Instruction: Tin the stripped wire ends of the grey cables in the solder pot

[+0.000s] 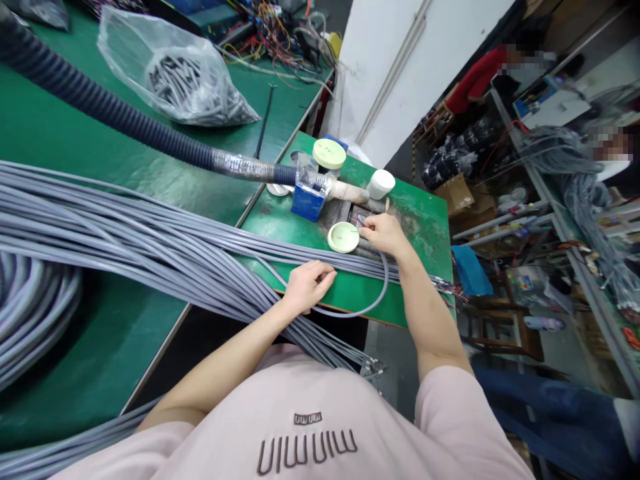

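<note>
My right hand [385,235] pinches the end of a grey cable [384,293], with thin coloured wires [356,219] poking out past the fingertips. Just left of those fingertips is a shallow pale-yellow dish [343,238]. From the right hand the cable bends down in a loop towards my left hand [306,285]. The left fingers are curled around this cable at the near edge of the bench, beside a thick bundle of grey cables [220,233]. Its grip is partly hidden by the back of the hand.
A ribbed hose [165,143] ends in a pipe [347,192] by a blue box [307,202]. A round yellow lid [329,153] and white jar [382,183] stand behind. A plastic bag of grey pieces [185,80] lies left. Other people are at the right.
</note>
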Demonstrator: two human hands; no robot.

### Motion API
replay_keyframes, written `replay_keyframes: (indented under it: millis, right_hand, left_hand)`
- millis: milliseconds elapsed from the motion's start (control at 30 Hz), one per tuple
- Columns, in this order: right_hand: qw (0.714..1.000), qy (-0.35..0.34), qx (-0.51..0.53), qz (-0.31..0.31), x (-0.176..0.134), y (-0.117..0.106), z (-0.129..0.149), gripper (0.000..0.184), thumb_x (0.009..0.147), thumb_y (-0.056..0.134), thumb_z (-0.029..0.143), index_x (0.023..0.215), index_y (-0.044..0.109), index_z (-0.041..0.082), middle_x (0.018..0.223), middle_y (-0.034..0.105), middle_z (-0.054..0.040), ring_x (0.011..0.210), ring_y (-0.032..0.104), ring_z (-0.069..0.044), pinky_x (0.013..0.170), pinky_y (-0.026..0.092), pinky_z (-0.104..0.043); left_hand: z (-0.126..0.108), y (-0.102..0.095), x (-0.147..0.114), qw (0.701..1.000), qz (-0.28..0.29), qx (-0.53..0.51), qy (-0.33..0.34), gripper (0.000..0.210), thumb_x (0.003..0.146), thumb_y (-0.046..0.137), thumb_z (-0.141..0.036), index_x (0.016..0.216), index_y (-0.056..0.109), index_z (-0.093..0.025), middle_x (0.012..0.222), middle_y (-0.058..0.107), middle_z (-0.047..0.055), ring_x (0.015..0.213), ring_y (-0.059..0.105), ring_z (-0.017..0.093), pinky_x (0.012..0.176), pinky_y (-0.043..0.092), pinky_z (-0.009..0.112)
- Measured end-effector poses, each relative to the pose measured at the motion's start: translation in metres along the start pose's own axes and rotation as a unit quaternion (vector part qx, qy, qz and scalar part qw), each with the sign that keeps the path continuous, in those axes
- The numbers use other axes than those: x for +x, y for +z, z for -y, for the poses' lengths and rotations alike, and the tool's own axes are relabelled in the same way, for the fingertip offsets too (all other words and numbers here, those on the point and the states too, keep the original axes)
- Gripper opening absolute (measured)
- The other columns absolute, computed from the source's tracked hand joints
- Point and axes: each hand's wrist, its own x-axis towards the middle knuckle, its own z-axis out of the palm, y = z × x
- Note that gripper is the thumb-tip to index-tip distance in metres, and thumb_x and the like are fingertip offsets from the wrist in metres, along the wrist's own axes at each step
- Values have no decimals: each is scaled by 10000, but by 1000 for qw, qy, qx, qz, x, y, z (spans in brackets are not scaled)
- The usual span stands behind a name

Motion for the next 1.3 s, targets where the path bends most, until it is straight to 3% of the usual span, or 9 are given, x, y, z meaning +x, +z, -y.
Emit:
replay_keyframes:
  millis: [200, 367, 533, 733, 900, 1033, 1300]
  right_hand:
    - [999, -4, -35, -9, -3, -6, 9, 257, 802, 517, 312, 690, 691, 160, 661, 644, -37, 630, 528, -154, 567, 271, -272]
    - [995, -37, -82, 46, -2, 2, 23, 239, 810, 512, 284, 755, 715, 170, 799, 716, -73, 738, 603, -187, 597, 306, -276]
    - [990, -43, -104, 90, 2, 13, 36, 262, 835, 493, 287, 812, 724, 165, 902, 731, -125, 837, 649, -249, 640, 362, -294]
    - [986, -23, -138, 93, 3, 17, 39, 296, 851, 482, 286, 925, 714, 117, 973, 717, -181, 892, 656, -268, 713, 408, -303]
    - [993, -16, -102, 49, 0, 1, 20, 278, 832, 487, 300, 824, 721, 151, 868, 726, -104, 808, 643, -214, 643, 375, -273]
    - [995, 68, -78, -5, 5, -8, -11, 290, 826, 504, 338, 777, 722, 154, 789, 708, -76, 767, 630, -200, 612, 356, -268]
    - [981, 175, -81, 29, 27, 21, -43, 256, 809, 542, 339, 832, 737, 173, 970, 716, -133, 930, 647, -236, 745, 439, -287]
  left_hand:
    - [0, 0, 0, 1000, -1, 2, 3, 159, 859, 535, -267, 784, 654, -193, 640, 613, 9, 617, 553, 132, 609, 418, 249]
    - [-1, 0, 0, 1000, 1, 3, 2, 163, 858, 535, -267, 786, 660, -192, 636, 610, 11, 614, 554, 133, 610, 419, 248]
    - [-1, -1, 1, 1000, -6, 3, 11, 159, 853, 547, -250, 772, 662, -178, 622, 603, 13, 606, 548, 135, 603, 415, 249]
    - [0, 0, 0, 1000, -6, 4, 11, 149, 857, 546, -252, 785, 656, -181, 631, 601, 3, 607, 544, 126, 601, 411, 241]
    - [0, 0, 0, 1000, -5, 1, 12, 156, 860, 542, -250, 789, 656, -171, 645, 611, 10, 623, 552, 128, 617, 418, 242]
    - [-1, 0, 0, 1000, 0, 2, 6, 160, 861, 542, -250, 784, 659, -174, 646, 615, 10, 615, 548, 126, 612, 411, 241]
    - [0, 0, 1, 1000, -4, -2, 8, 151, 858, 547, -244, 784, 659, -174, 638, 598, 5, 609, 534, 122, 611, 401, 240]
